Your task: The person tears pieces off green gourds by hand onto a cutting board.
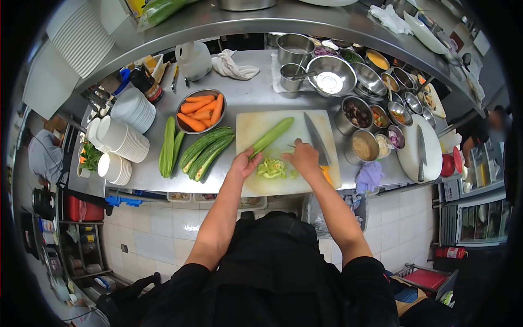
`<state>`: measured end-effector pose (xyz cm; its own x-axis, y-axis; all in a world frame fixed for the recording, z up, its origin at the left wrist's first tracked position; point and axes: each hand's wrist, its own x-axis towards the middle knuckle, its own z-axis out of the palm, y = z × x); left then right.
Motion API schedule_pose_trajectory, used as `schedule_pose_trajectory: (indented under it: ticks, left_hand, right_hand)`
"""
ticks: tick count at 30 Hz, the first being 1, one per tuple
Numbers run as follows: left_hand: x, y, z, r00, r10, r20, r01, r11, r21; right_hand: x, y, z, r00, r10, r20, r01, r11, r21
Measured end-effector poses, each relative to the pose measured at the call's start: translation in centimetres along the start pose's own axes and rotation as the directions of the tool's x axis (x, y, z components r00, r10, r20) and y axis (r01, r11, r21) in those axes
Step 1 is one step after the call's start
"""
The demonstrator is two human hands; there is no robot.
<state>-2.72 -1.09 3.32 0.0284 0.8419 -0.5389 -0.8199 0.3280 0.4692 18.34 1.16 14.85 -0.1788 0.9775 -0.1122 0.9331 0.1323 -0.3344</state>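
My left hand (243,163) is closed around the lower end of a long, pale green gourd (274,135), which slants up to the right over the white cutting board (256,185). Closed fingers of my right hand (303,156) grip a small tool, mostly hidden, that looks like a peeler. Between the hands lies a heap of light green peelings (271,168). A large kitchen knife (317,138) with a yellow handle rests on the board, just right of my right hand. Left of the board are dark striped green gourds (206,153) and two lighter green ones (170,146).
A metal bowl of carrots (200,111) sits behind the gourds. Stacked white bowls (122,139) stand at the left. Metal pots and bowls (332,76) crowd the right, near a round white board (417,147) with another knife. A purple cloth (369,176) lies by the front edge.
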Motion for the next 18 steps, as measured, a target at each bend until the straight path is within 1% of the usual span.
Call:
schedule_pose_trajectory:
  ticks: [1,3,4,6,7,9,12,13,15,18]
  left_hand:
    - [0.3,0.0,-0.3,1.000,0.021,-0.008,-0.020,0.994,0.103]
    - [0.0,0.0,-0.2,0.999,0.045,0.027,-0.050,0.977,0.205]
    - [-0.5,0.1,0.2,0.997,0.056,0.045,-0.065,0.965,0.255]
    - [-1.5,0.1,1.0,0.998,0.051,0.044,-0.055,0.993,0.105]
    - [-1.7,0.0,1.0,0.998,0.050,0.046,-0.051,0.998,0.029]
    - [-1.7,-0.1,0.8,0.998,0.030,0.057,-0.028,0.999,-0.032]
    - [-1.2,-0.4,0.1,0.999,0.014,0.043,-0.010,0.994,-0.109]
    - [-1.1,-0.4,0.1,0.999,0.011,0.035,-0.006,0.991,-0.132]
    - [-1.1,-0.5,-0.2,0.996,0.051,0.079,-0.047,0.997,-0.055]
    - [-1.1,-0.7,-0.5,0.989,0.087,0.116,-0.089,0.996,0.017]
  right_hand:
    - [0.3,0.4,0.5,0.994,-0.047,-0.094,0.060,0.989,0.134]
    - [1.3,1.3,2.8,0.951,-0.102,-0.292,0.211,0.905,0.371]
    - [1.9,1.4,3.6,0.942,-0.137,-0.307,0.257,0.881,0.396]
    - [3.6,1.0,4.8,0.917,-0.205,-0.342,0.349,0.827,0.441]
    - [4.3,0.7,5.2,0.921,-0.239,-0.307,0.360,0.821,0.443]
    - [5.4,-0.1,5.5,0.922,-0.308,-0.236,0.384,0.807,0.448]
    - [6.1,-1.9,6.0,0.775,-0.596,-0.210,0.628,0.690,0.359]
    - [6.3,-2.5,6.0,0.781,-0.607,-0.151,0.610,0.686,0.396]
    - [6.5,-3.5,6.0,0.778,-0.628,-0.028,0.566,0.680,0.466]
    - [6.7,-3.5,5.6,0.758,-0.648,0.071,0.545,0.689,0.478]
